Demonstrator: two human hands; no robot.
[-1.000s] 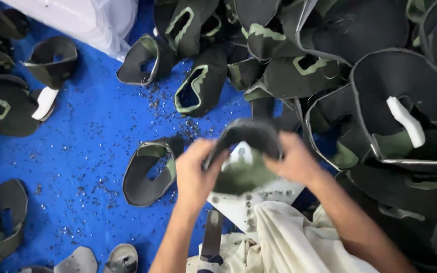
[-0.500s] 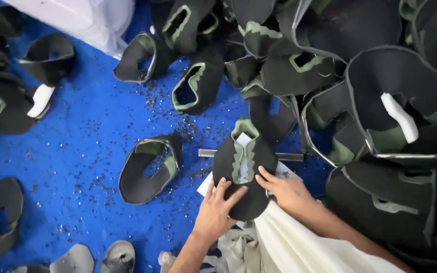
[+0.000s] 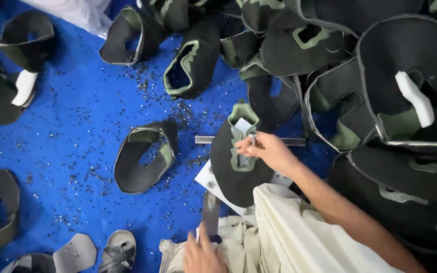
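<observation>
The dark shoe upper (image 3: 238, 169) lies flat in front of me on a white board (image 3: 207, 178), its long axis running away from my lap toward the heap of uppers (image 3: 380, 101), with the green tongue (image 3: 241, 131) at its far end. My right hand (image 3: 266, 150) rests on top of the upper, coming in from its right side; thumb and forefinger are narrowed around a small metal punch (image 3: 253, 139) that stands upright over the green-edged opening. A flat metal bar (image 3: 249, 140) lies crosswise under the upper's far end, sticking out on both sides.

My left hand (image 3: 203, 253) is well on the near side of the upper, down at my lap — its fingers are closed round the dark handle of a metal-headed tool (image 3: 211, 215) whose shaft points up toward the upper's near edge. So the right hand is the one at the upper, and the left lies straight below it along the same axis.

To the left of the upper, apart from it on the blue sheet (image 3: 77, 151), lies another upper with a cut-out (image 3: 145, 156), among scattered dark specks.
</observation>
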